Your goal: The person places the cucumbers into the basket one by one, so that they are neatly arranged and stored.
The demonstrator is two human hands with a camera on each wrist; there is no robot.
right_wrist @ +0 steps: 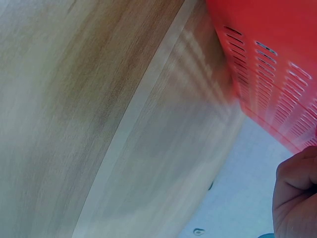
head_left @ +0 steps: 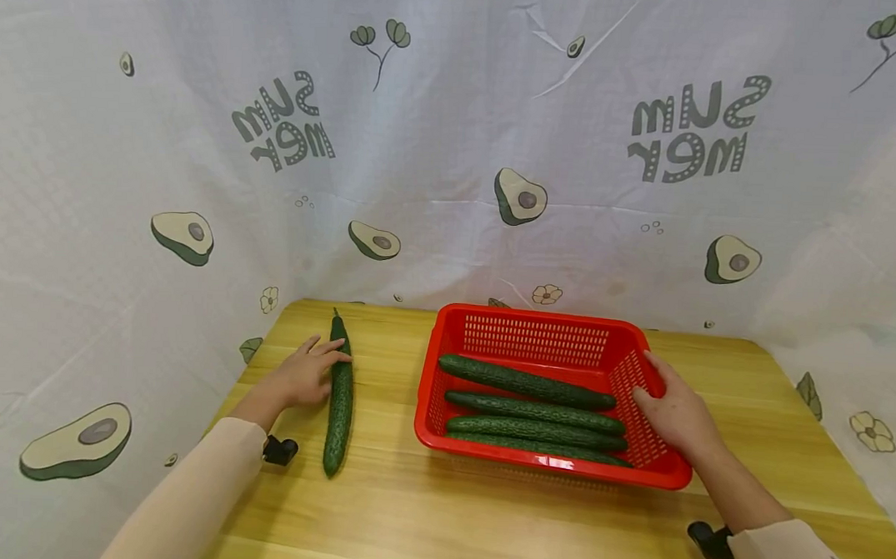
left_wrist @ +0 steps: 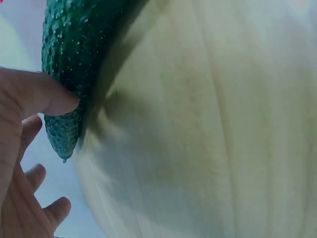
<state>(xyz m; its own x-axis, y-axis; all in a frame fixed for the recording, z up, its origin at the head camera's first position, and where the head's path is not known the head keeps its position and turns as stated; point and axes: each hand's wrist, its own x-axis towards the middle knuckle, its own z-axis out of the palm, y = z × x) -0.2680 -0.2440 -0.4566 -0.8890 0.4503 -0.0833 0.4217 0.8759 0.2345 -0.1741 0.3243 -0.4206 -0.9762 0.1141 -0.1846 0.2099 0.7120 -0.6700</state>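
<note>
On the left of the table, a long green cucumber point(head_left: 340, 408) lies lengthwise, its stem end pointing away. My left hand point(head_left: 304, 377) reaches over its upper part with loosely spread fingers. In the left wrist view, the thumb rests against the cucumber point(left_wrist: 81, 44), while the other fingers stand apart on its far side. A red plastic basket point(head_left: 553, 462) with slotted walls sits right of centre, holding several cucumbers point(head_left: 536, 410) lying side by side. My right hand point(head_left: 678, 415) grips the basket's right rim, thumb on the inner side. Its fingertips are hidden in the right wrist view.
The light wooden table point(head_left: 422, 520) ends at a white curtain point(head_left: 439, 129) printed with avocados, which hangs behind it and on both sides. Bare tabletop lies between the single cucumber and the basket.
</note>
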